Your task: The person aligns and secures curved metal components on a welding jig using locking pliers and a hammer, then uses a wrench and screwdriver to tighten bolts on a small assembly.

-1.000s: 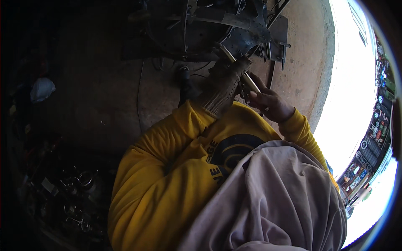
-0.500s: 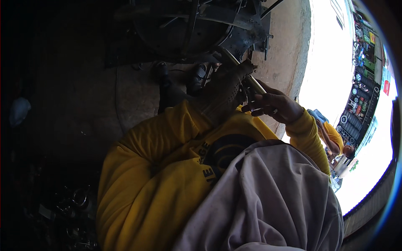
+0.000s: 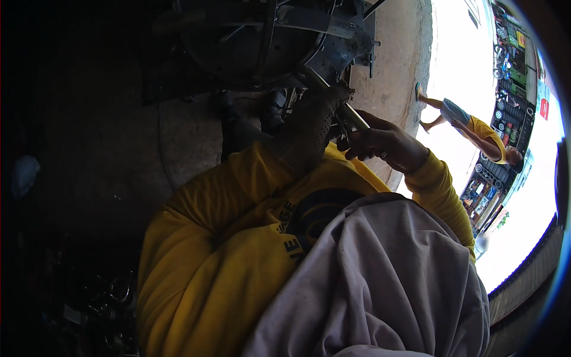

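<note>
My left hand (image 3: 306,128), in a dark, dirty glove with a dotted grip, is closed round a pale metal rod (image 3: 354,116). The rod slants from the dark machine (image 3: 256,47) down toward my right hand (image 3: 389,146). That hand is bare with a ring on one finger, and its fingers curl about the rod's near end. Small dark metal parts between the two hands are too shadowed to make out. Black grime clings to the glove's thumb side.
A cable (image 3: 162,143) runs along the shadowed floor (image 3: 125,160). Dark shoes (image 3: 273,110) stand beneath the machine. Metal parts (image 3: 116,291) lie at lower left, and a whitish bundle (image 3: 25,175) is at far left. Outside on the right, a person in yellow (image 3: 485,134) walks past.
My right fingers have curled in closer to the rod's end. Both hands and the machine sit slightly further left in the picture. The person outside has come more fully into view.
</note>
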The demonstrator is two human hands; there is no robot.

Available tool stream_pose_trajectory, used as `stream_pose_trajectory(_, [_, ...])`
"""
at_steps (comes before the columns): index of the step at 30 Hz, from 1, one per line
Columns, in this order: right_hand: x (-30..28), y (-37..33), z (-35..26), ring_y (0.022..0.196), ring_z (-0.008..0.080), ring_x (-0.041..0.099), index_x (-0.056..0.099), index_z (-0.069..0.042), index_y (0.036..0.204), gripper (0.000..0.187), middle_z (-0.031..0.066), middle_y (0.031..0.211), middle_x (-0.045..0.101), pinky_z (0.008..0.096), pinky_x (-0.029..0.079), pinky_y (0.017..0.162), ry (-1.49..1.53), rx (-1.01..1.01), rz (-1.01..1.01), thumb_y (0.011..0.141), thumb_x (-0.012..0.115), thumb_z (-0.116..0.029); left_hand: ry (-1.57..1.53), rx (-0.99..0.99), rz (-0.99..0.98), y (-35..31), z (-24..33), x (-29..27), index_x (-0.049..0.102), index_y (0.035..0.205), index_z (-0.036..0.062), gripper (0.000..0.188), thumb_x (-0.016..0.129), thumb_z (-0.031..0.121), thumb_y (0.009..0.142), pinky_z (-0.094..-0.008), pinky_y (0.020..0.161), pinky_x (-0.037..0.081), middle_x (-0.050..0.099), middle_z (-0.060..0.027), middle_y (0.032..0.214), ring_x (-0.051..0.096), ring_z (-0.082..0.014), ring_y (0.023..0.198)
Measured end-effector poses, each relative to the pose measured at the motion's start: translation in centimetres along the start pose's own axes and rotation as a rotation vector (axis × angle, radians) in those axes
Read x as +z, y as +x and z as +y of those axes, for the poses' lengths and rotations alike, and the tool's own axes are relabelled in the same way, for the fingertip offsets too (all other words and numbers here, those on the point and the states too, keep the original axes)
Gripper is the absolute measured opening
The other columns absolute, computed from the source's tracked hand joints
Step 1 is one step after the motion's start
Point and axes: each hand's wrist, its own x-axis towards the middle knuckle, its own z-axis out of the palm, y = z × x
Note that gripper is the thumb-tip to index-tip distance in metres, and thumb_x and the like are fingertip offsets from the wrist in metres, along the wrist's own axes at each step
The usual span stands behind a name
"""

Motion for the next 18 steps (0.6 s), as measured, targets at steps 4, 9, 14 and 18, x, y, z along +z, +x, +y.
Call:
stream_pose_trajectory(4, [0.0,-0.2,-1.0,0.088,0.0156,0.065,0.041,-0.007,0.139,0.052,0.0096,0.108,0.064,0.0269,0.050,0.079,-0.068,-0.010,-0.008,0.093,0.052,-0.028,0.074,0.071,0.027,0.1,0.0,0.3,0.058,0.087,0.0078,0.024,0.057,0.032,0.092,-0.0278,0.066,0.046,0.057,-0.0021,0.079,0.055,-0.0123,0.073])
stream_pose_trajectory(9, [-0.5,-0.3,-2.0,0.083,0.0174,0.067,0.057,-0.002,0.123,0.040,0.0109,0.101,0.064,0.0272,0.053,0.078,-0.228,-0.061,-0.072,0.093,0.054,-0.029,0.020,-0.003,-0.016,1.5,0.0,-0.3,0.058,0.087,0.0076,0.027,0.056,0.034,0.092,-0.0298,0.064,0.047,0.058,-0.0031,0.078,0.056,-0.0140,0.070])
stream_pose_trajectory(14, [0.7,-0.3,-3.2,0.079,0.0167,0.067,0.058,0.001,0.116,0.035,0.0086,0.091,0.065,0.0254,0.053,0.070,-0.130,0.022,-0.014,0.092,0.057,-0.025,-0.085,-0.044,-0.075,1.0,0.4,0.3,0.057,0.091,0.0060,0.030,0.055,0.036,0.093,-0.0298,0.059,0.047,0.059,-0.0051,0.079,0.058,-0.0163,0.067])
stream_pose_trajectory(18, [1.3,-0.3,-4.0,0.076,0.0155,0.067,0.060,0.000,0.110,0.031,0.0062,0.085,0.064,0.0237,0.051,0.065,-0.056,0.095,-0.002,0.091,0.058,-0.024,-0.125,0.005,0.050,0.3,0.9,1.1,0.055,0.092,0.0043,0.030,0.057,0.034,0.092,-0.0294,0.058,0.049,0.060,-0.0066,0.080,0.059,-0.0170,0.066])
